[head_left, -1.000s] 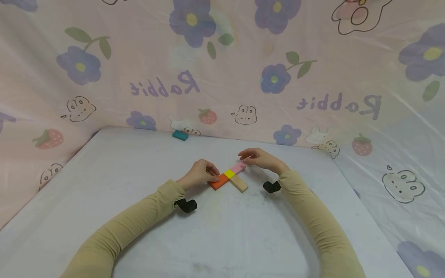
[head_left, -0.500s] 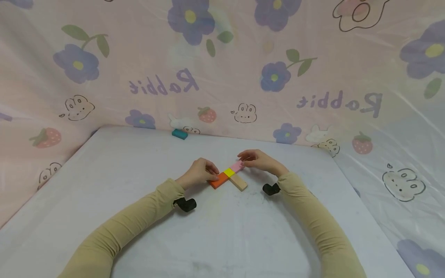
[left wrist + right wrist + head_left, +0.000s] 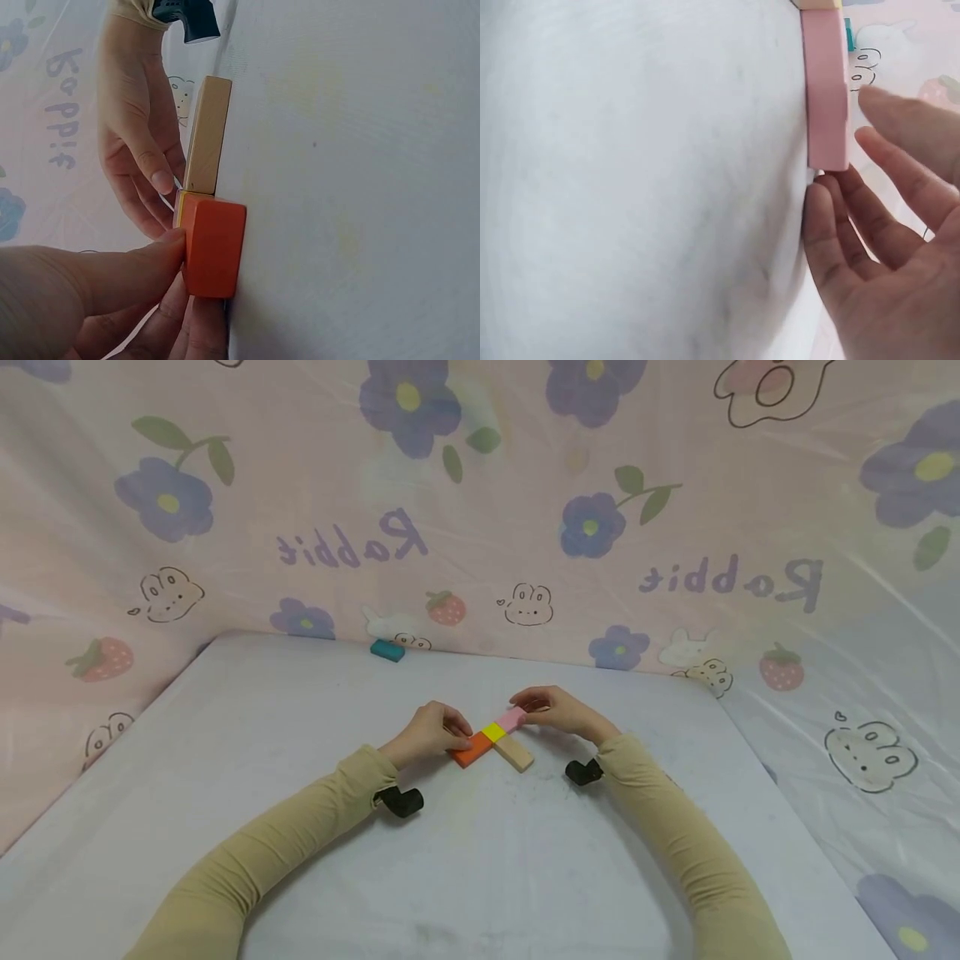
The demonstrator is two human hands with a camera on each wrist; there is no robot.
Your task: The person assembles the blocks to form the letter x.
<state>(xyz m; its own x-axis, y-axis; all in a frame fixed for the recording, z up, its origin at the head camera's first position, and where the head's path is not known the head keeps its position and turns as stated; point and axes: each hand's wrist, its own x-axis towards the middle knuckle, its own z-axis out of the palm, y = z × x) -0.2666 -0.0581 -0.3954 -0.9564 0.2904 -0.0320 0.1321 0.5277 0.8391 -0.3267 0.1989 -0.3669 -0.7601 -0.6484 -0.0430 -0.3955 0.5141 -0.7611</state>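
Observation:
An orange block (image 3: pixel 471 750), a small yellow block (image 3: pixel 494 732) and a pink block (image 3: pixel 512 719) lie end to end in a slanting row on the table. A plain wooden block (image 3: pixel 514 755) juts out from the yellow one toward the near right. My left hand (image 3: pixel 431 733) pinches the orange block, thumb on its top edge and fingers at its outer end (image 3: pixel 214 251). My right hand (image 3: pixel 558 708) is at the row's far end. In the right wrist view its lower fingertips (image 3: pixel 821 199) are right at the end of the pink block, with the thumb raised off it.
A teal block (image 3: pixel 387 650) lies alone at the table's back edge, left of centre. Behind the white table (image 3: pixel 465 868) hangs a printed curtain (image 3: pixel 480 510) with flowers and rabbits. A black wrist camera (image 3: pixel 402 802) sits under the left sleeve, another under the right.
My right hand has come slightly down and left, nearer the pink block's end. The pink block now sits flush in line with the yellow one. My left hand stays on the orange block.

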